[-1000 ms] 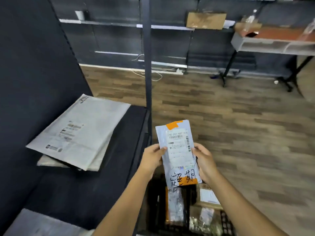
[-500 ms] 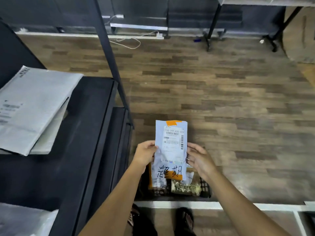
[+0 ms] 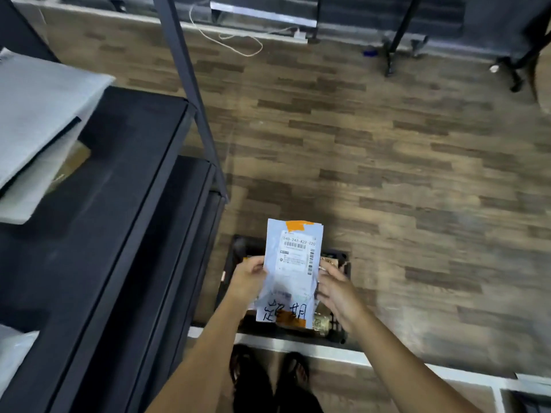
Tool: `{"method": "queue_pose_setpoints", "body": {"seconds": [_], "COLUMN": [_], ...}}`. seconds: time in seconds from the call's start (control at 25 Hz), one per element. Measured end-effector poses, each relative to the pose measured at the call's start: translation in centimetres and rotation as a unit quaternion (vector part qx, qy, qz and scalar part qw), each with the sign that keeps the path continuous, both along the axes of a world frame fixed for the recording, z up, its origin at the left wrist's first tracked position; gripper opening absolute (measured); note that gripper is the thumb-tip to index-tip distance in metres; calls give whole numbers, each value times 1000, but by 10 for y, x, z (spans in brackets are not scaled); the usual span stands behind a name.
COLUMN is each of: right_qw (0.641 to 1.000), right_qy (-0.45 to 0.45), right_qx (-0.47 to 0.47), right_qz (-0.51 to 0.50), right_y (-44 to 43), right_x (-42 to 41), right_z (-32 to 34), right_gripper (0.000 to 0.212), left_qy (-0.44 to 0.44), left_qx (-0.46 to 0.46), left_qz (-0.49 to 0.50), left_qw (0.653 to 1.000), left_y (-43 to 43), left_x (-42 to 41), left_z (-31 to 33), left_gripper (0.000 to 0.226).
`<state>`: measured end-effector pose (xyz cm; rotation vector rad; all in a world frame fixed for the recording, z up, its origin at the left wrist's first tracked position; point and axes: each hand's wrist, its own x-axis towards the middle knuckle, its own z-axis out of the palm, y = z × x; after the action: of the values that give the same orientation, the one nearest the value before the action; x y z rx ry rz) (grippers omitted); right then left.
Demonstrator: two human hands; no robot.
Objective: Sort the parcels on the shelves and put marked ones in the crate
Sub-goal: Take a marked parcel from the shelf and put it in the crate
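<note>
Left hand (image 3: 249, 277) and right hand (image 3: 337, 293) are gripping the marked parcel (image 3: 293, 269) by its side edges, bringing it down over the crate (image 3: 237, 245) at six o'clock, so release is nearing.

Marked parcel (image 3: 293, 269) over the crate (image 3: 231, 257), between left grip (image 3: 249, 277) and right grip (image 3: 338, 290), one at each side edge. Crate on the floor (image 3: 402, 180), just right of the shelves (image 3: 128, 204), before the person's feet (image 3: 268, 380). Stacked parcels (image 3: 35, 120) on the upper shelf, far left.
</note>
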<state>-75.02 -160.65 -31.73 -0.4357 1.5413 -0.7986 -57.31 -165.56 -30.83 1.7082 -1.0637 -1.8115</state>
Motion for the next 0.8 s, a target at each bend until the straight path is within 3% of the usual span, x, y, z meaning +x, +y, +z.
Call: {"method": "queue_pose_setpoints", "body": {"seconds": [0.16, 0.32, 0.4, 0.56, 0.68, 0.8], "right_qw": [996, 991, 986, 978, 973, 969], "right_qy": [-4, -13, -14, 15, 62, 96], "right_qx": [69, 125, 161, 194, 194, 195], "right_qz": [57, 41, 30, 74, 111, 113], "right_y": [15, 21, 15, -3, -21, -48], "right_x": [26, 55, 61, 60, 58, 60], "right_z": [-97, -222, -265, -349, -402, -447], "right_gripper": [39, 55, 61, 53, 50, 64], "left_qy": [21, -31, -29, -19, -45, -51], "left_qx": [123, 204, 217, 229, 200, 170], "left_qz": [-16, 12, 35, 51, -6, -42], "left_qw": [992, 978, 975, 972, 979, 983], "left_y": [24, 32, 32, 24, 8, -19], "left_x": [9, 14, 14, 17, 20, 17], "left_z": [-86, -197, -246, -349, -404, -445], "left_gripper": [47, 59, 55, 44, 51, 61]}}
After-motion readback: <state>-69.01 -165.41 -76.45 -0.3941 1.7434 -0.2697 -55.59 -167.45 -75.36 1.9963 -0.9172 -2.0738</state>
